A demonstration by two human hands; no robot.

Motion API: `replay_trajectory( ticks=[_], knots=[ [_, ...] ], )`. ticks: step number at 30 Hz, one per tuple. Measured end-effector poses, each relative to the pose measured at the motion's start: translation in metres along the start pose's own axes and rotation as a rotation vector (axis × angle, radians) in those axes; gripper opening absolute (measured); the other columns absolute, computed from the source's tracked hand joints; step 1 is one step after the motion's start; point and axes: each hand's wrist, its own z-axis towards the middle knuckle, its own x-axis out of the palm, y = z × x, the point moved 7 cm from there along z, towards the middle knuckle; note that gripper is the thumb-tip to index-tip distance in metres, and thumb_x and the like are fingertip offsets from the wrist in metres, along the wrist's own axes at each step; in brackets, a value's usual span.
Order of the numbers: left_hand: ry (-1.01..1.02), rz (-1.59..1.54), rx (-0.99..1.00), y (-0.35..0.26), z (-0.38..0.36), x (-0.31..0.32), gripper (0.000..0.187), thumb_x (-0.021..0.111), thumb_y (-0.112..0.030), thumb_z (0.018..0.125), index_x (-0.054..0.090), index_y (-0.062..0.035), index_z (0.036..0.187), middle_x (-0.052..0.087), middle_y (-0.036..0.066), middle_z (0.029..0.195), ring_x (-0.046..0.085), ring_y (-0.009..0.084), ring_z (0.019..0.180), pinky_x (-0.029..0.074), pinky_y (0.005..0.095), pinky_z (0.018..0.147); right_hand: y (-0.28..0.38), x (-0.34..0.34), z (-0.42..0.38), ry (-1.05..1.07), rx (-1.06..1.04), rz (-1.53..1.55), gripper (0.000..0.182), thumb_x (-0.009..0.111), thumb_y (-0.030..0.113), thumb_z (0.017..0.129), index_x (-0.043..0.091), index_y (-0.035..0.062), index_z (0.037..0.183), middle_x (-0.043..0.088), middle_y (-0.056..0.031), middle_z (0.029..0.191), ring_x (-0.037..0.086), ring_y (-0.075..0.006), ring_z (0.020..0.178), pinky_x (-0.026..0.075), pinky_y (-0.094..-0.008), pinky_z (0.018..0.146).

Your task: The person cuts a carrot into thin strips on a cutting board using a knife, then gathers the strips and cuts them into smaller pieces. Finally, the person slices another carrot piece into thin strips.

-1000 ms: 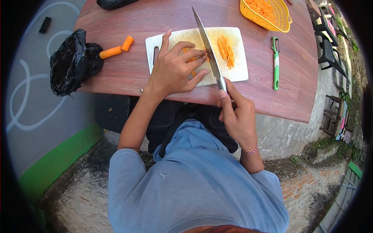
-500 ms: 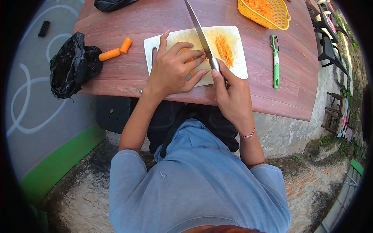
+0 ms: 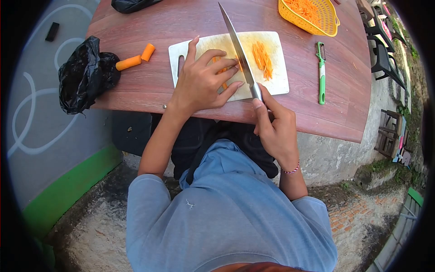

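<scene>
My left hand [image 3: 202, 81] is bent over a carrot piece [image 3: 221, 70] on the white cutting board [image 3: 208, 44], its fingertips pressing the carrot down and hiding most of it. In my right hand [image 3: 277, 122] is the handle of a kitchen knife [image 3: 237, 45]. The long blade points away from me and lies just right of my left fingertips, against the carrot's cut end. To the right of the blade, a small heap of carrot strips [image 3: 262, 60] rests on the board.
A yellow basket [image 3: 309, 26] of shredded carrot stands at the back right. Nearer, a green peeler [image 3: 321, 75] lies on the wooden table [image 3: 344, 99]. At left are two carrot pieces [image 3: 129, 63] beside a black plastic bag [image 3: 86, 77] at the table edge.
My right hand has drawn the knife back toward me and slightly right. My left hand stays in place over the carrot.
</scene>
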Motion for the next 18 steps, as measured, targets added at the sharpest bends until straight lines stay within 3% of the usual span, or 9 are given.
replay_trajectory(
  ticks=[2,11,18],
  knots=[
    [0.0,-0.001,-0.001,-0.0003,0.0,0.0001,0.033,0.082,-0.04,0.091,0.087,-0.0107,0.105,0.081,0.0,0.113,0.07,0.0243,0.118,0.027,0.0697,0.125,0.0006,0.0001,-0.0005,-0.034,-0.077,0.014,0.038,0.066,0.015,0.107,0.068,-0.0051,0.139,0.07,-0.0324,0.091,0.075,-0.0373,0.074,0.056,-0.0406,0.07],
    [0.017,0.0,-0.003,0.0004,-0.0004,0.001,0.035,0.082,-0.042,0.091,0.087,-0.0109,0.105,0.08,0.0,0.113,0.069,0.0236,0.118,0.027,0.07,0.124,-0.0032,0.0015,-0.0068,-0.031,-0.055,0.054,0.037,0.065,0.014,0.107,0.068,-0.007,0.138,0.073,-0.0342,0.106,0.079,-0.0426,0.093,0.059,-0.0421,0.08],
    [0.02,0.001,0.003,0.0004,0.0002,0.0004,0.037,0.082,-0.044,0.091,0.087,-0.0115,0.108,0.08,-0.001,0.113,0.069,0.0233,0.117,0.027,0.0704,0.125,-0.0004,0.0017,-0.007,-0.021,-0.025,0.033,0.037,0.065,0.014,0.107,0.068,-0.0078,0.137,0.073,-0.0344,0.111,0.079,-0.0424,0.096,0.059,-0.0413,0.081]
  ],
)
